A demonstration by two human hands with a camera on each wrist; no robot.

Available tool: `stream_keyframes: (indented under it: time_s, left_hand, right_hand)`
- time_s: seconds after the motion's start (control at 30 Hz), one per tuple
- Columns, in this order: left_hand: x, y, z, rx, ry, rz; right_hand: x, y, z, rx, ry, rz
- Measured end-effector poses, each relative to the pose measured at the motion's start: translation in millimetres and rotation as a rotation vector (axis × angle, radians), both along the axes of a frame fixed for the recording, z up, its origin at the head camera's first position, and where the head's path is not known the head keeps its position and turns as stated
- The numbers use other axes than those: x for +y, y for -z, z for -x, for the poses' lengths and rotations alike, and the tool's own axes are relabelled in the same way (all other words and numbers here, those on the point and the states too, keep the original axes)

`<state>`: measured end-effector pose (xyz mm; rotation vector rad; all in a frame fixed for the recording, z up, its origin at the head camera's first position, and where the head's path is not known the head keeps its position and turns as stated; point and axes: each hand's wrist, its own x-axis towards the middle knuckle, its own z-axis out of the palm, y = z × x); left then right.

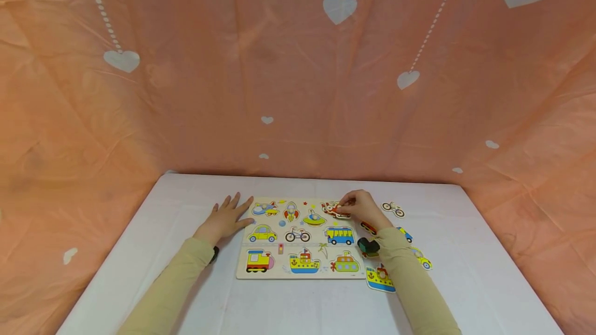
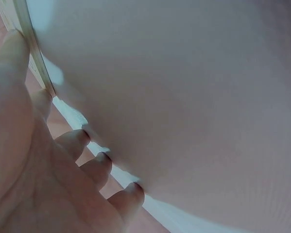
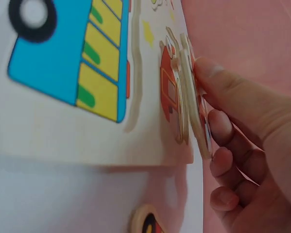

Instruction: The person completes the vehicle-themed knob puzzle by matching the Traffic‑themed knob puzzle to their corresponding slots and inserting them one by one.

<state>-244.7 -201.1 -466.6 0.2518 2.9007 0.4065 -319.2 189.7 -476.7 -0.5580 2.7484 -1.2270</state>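
A wooden puzzle board with printed vehicles lies on the white table. At its top right corner my right hand pinches a red and white helicopter puzzle piece between thumb and fingers. In the right wrist view the piece stands tilted just above its printed helicopter recess; whether they touch I cannot tell. My left hand rests at the board's upper left edge with fingers spread. Its thumb and forefinger touch the board's side in the left wrist view.
Loose pieces lie right of the board: a bicycle, a red piece, a blue vehicle, a yellow car, a ship and a dark green-black piece. My right forearm partly covers several. A pink curtain hangs behind.
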Motion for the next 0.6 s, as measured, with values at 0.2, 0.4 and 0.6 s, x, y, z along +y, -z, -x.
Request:
stream_keyframes:
  time_s: [0.2, 0.4, 0.6]
  left_hand:
    - [-0.6, -0.1, -0.6, -0.005, -0.001, 0.0]
    - [-1.1, 2.2, -0.8, 0.009, 0.008, 0.005]
    - [-1.3, 0.7, -1.2, 0.014, 0.01, 0.003]
  right_hand:
    - [-6.4, 0.0, 0.2, 0.011, -0.016, -0.019]
    - [-8.9, 2.7, 1.2, -0.009, -0.019, -0.028]
    - [-11.3, 2.7, 1.5, -0.02, -0.009, -0.028]
